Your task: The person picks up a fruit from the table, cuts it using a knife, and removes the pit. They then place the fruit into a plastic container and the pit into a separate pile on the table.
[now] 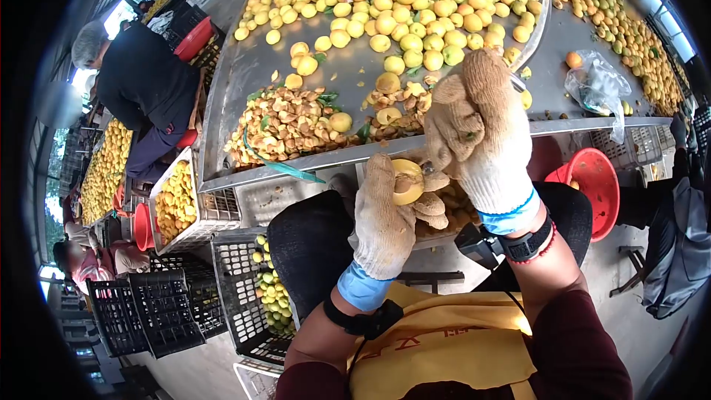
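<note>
My left hand, in a soiled white knit glove, has its fingers curled round a yellow apricot-like fruit. The fruit's cut, brownish face is turned toward my right hand. My right hand, gloved the same way, is closed in a fist just above and right of it. A small dark tip shows beside the fruit, below the fist; I cannot tell what tool the fist holds. Behind the hands, a heap of brownish fruit pieces lies along the near edge of the metal table.
Whole yellow fruit covers the table's far part, near a curved metal strip. A plastic bag lies at right. Below stand a red bucket and a black crate with greenish fruit. A person bends at left.
</note>
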